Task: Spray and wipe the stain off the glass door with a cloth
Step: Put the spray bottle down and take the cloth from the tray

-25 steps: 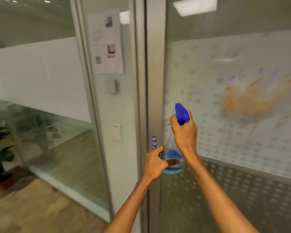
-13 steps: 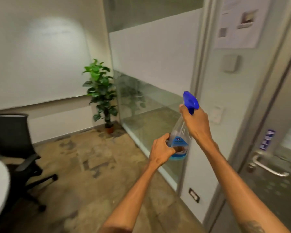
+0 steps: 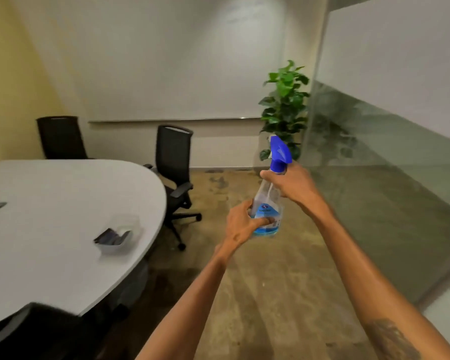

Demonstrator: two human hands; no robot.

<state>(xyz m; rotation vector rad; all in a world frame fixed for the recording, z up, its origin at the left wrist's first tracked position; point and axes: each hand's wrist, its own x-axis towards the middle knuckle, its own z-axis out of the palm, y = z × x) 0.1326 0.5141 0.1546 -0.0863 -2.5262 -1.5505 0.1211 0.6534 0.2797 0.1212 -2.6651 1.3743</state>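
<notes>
Head view: spray bottle (image 3: 266, 203) upright between both hands.

Spray bottle (image 3: 268, 203) held between both hands, ahead of the person.

The right hand (image 3: 294, 184) grips its neck, the left hand (image 3: 240, 224) its base. A table (image 3: 63, 216) lies left, a tray (image 3: 115, 237) on it, chairs (image 3: 174, 162) behind it. A plant (image 3: 285, 105) stands beyond the bottle, a glass partition (image 3: 387, 152) to the right.
</notes>
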